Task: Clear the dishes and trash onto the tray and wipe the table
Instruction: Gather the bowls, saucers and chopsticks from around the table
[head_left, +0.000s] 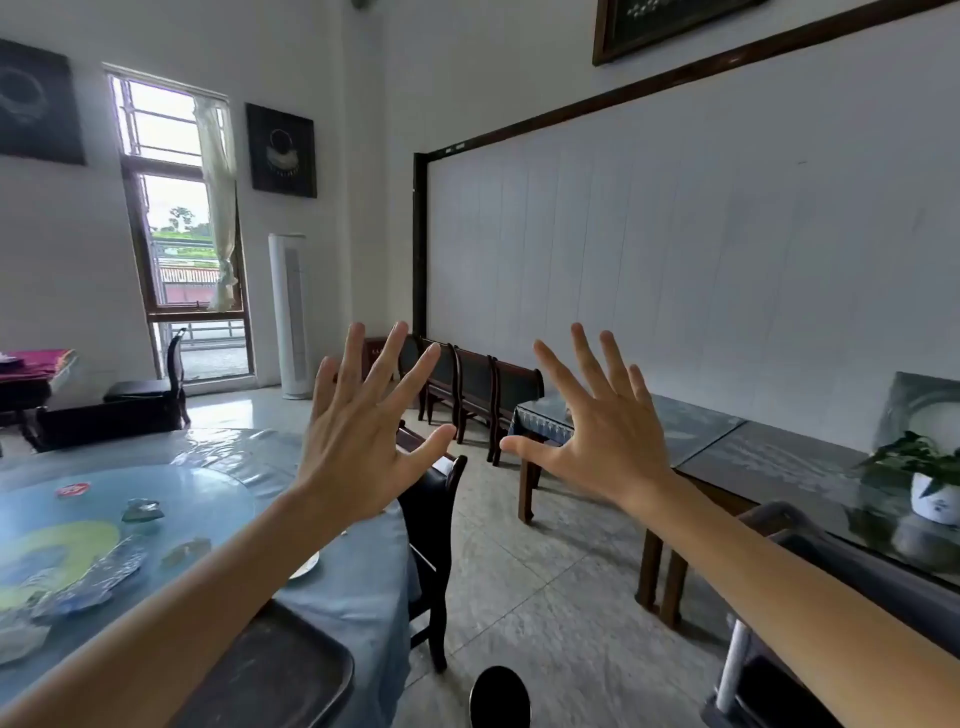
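Both my hands are raised in front of me with fingers spread and nothing in them: my left hand (363, 431) above the right edge of the round table (358, 587), my right hand (597, 431) over the floor between the tables. The round table has a blue cloth and a glass turntable (171, 499). On the turntable lie crumpled foil and wrappers (98, 577), a small red lid (73, 489) and a yellow-green patch. A white plate (306, 567) shows partly under my left forearm. A dark tray (275, 670) sits at the table's near edge.
A dark wooden chair (431, 525) stands at the round table's right side. A long glass-topped side table (769, 452) runs along the right wall, with a potted plant (930, 478) on it. More chairs (472, 384) line the wall behind. Tiled floor lies between.
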